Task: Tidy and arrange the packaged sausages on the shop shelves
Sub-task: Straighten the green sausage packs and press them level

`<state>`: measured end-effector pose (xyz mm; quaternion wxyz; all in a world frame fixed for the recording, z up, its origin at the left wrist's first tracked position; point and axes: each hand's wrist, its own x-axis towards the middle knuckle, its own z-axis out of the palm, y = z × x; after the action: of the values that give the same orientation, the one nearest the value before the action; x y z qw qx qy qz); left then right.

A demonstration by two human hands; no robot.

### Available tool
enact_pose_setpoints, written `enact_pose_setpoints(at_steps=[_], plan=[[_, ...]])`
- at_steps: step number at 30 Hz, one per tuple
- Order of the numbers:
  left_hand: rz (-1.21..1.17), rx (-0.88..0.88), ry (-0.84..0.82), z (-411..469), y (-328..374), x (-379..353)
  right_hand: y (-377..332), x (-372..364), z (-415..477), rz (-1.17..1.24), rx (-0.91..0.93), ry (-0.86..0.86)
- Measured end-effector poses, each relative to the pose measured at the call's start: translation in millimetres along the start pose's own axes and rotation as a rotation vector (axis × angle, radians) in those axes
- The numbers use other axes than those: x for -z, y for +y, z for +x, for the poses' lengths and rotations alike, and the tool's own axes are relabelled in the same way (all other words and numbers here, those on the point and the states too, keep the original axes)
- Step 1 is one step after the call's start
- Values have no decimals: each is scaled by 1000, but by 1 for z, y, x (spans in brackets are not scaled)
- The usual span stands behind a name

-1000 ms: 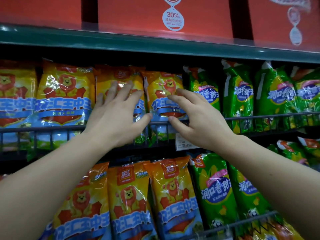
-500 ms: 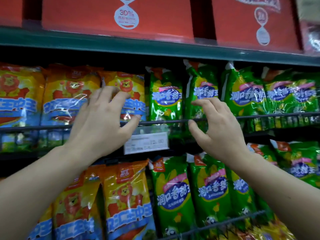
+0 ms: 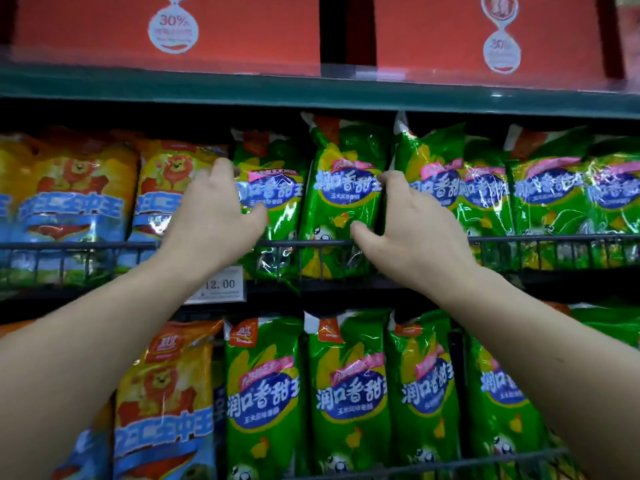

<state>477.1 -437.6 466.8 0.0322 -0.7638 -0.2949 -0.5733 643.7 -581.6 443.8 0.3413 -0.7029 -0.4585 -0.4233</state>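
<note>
The centre green pack (image 3: 343, 202) of sausages stands upright on the middle shelf, behind the wire rail (image 3: 311, 242), a little toward 12 o'clock from the middle of the view. The right hand (image 3: 419, 233) pinches it from 3 o'clock, with curled fingers (image 3: 393, 183) hooked over its right edge and the thumb on its lower front. At its 9 o'clock stands the left green pack (image 3: 277, 202). The left hand (image 3: 214, 216) reaches to that pack's left edge, thumb spread across its front; the fingertips are blurred, so I cannot tell whether it grips. Orange packs (image 3: 76, 202) fill the row farther toward 9 o'clock. A price tag (image 3: 223, 285) hangs at 7 o'clock, more green packs (image 3: 346, 393) stand at 6 o'clock, and red boxes (image 3: 166, 29) sit at 12 o'clock.
</note>
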Motion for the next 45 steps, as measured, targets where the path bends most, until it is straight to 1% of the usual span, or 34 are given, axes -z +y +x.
enact_pose_setpoints(at_steps=[3,9,12,15,17,20,22,26,29,35,38,42,45], plan=[[63,113,-11,7,6,1,-3,5,13,-15,-47,-74],[127,123,-9,30,1,5,-4,6,34,-35,-37,-174],[180,163,-31,36,3,7,-4,3,40,-43,-19,-186],[236,166,-55,41,5,8,-2,-1,47,5,-9,-191],[222,163,-79,43,3,9,-1,-3,53,91,-35,-214],[108,198,-111,45,1,10,-2,-8,58,221,-57,-237],[32,225,-102,44,0,12,-1,-10,59,300,-46,-243],[0,230,-70,44,-5,14,2,-10,59,391,-25,-241],[-81,243,-44,47,-12,13,3,-14,61,482,-25,-210],[-173,257,8,47,-19,12,4,-19,66,658,0,-75],[-231,287,64,47,-21,14,1,-21,67,737,-47,18],[-338,317,156,46,-21,16,-1,-24,69,801,-91,87],[-373,331,151,44,-20,16,0,-25,69,792,-96,100]])
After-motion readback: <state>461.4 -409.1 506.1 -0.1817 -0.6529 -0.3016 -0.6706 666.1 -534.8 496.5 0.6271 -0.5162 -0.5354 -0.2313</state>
